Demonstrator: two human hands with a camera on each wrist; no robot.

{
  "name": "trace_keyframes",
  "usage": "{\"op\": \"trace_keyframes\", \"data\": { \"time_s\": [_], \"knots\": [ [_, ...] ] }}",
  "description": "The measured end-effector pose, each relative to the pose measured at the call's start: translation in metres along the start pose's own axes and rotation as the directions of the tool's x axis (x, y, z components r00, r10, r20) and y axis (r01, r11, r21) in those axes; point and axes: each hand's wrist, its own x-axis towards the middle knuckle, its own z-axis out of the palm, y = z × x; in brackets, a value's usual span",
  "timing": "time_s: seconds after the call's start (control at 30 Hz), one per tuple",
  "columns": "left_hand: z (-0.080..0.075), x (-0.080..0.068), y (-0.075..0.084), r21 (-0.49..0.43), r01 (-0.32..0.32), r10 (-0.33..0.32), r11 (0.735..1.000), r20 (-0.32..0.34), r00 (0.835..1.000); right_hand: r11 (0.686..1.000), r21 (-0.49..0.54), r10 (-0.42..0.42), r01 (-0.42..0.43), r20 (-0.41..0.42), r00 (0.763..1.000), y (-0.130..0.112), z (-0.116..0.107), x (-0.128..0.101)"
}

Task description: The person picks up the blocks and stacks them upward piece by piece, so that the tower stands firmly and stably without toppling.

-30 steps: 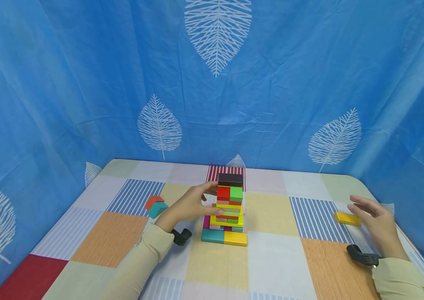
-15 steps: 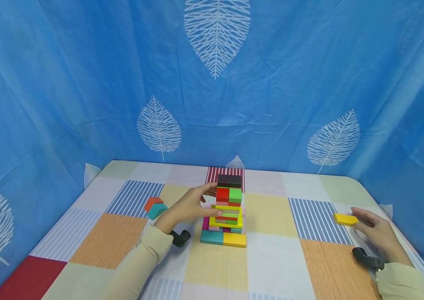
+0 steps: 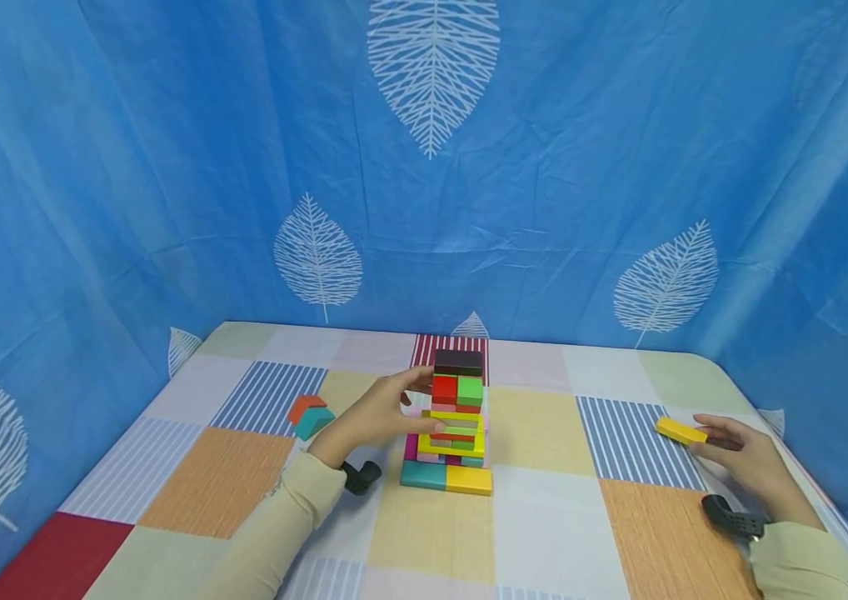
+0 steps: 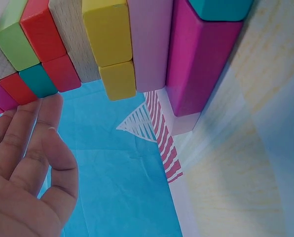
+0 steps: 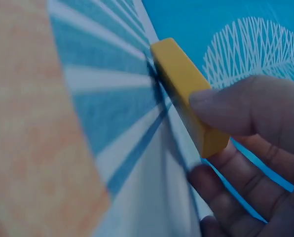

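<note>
A tower of coloured wooden blocks [image 3: 457, 417] stands mid-table, with a black block [image 3: 458, 362] on top and a teal block [image 3: 424, 475] and a yellow one at its front base. My left hand [image 3: 379, 412] holds the tower from its left side, thumb on the front and fingers reaching behind. In the left wrist view the fingertips [image 4: 51, 101] touch the block ends. Near the table's right edge my right hand [image 3: 742, 458] pinches one end of a yellow block [image 5: 186, 94] between thumb and fingers. The block points left, its shadow beside it on the cloth.
An orange-red block [image 3: 306, 407] and a teal block [image 3: 315, 422] lie touching, left of the tower near the left forearm. A patchwork cloth [image 3: 544, 517] covers the table. Blue curtain [image 3: 529, 167] with white leaves hangs behind and at both sides.
My right hand has come down onto the yellow block and taken hold of its right end. The block has shifted slightly left and turned. The left hand stays at the tower.
</note>
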Motion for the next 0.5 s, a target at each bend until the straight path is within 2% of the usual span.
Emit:
{"op": "trace_keyframes", "data": {
  "time_s": [0.13, 0.3, 0.5],
  "knots": [
    [0.0, 0.0, 0.0, -0.003, -0.006, 0.006, 1.0, 0.0, 1.0, 0.999, -0.002, -0.034, 0.034, 0.011, 0.999, -0.012, -0.001, 0.0],
    [0.0, 0.0, 0.0, 0.002, -0.004, 0.004, 1.0, 0.0, 1.0, 0.992, 0.05, -0.115, 0.114, 0.021, 0.993, -0.032, 0.001, -0.003],
    [0.0, 0.0, 0.0, 0.008, 0.001, 0.0, 1.0, -0.003, 1.0, 0.958, 0.117, -0.26, 0.264, -0.042, 0.965, -0.055, 0.011, -0.009]
  ]
}}
